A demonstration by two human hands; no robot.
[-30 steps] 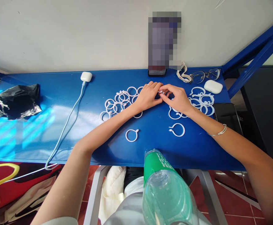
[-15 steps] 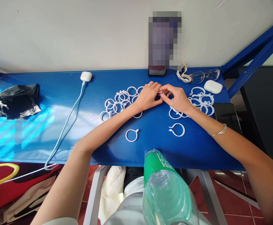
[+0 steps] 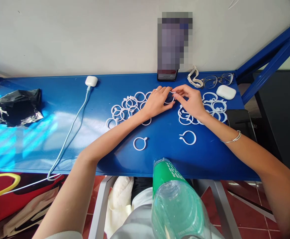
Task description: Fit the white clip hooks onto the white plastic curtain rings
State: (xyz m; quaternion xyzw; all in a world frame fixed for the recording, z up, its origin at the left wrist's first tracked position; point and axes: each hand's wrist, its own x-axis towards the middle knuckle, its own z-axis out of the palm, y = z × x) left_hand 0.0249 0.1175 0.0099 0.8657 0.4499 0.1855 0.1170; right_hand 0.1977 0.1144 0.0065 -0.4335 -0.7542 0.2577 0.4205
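Observation:
Between my two hands is a white plastic snap ring (image 3: 171, 102), its clasp at my right fingertips. My left hand (image 3: 157, 102) is closed on the ring's left side, palm down, with its fingers hiding part of it. On the clasp side, my right hand (image 3: 189, 101) pinches the ring between thumb and fingers. Several white rings (image 3: 128, 103) overlap in a group beside my left hand. Another group of rings (image 3: 213, 107) lies by my right wrist, partly covered. Nearer me are a single closed ring (image 3: 140, 143) and a ring with a gap (image 3: 191, 137).
A green-labelled plastic bottle (image 3: 168, 176) stands in front of me. At the back are a phone (image 3: 167, 75), a watch (image 3: 195, 78), glasses (image 3: 210, 82) and a white case (image 3: 226, 92). A cabled white charger (image 3: 91, 81) and a black plastic bag (image 3: 18, 108) are to the left.
My right hand has shifted slightly right and turned, so more of the held ring shows between my hands. My left hand has barely moved.

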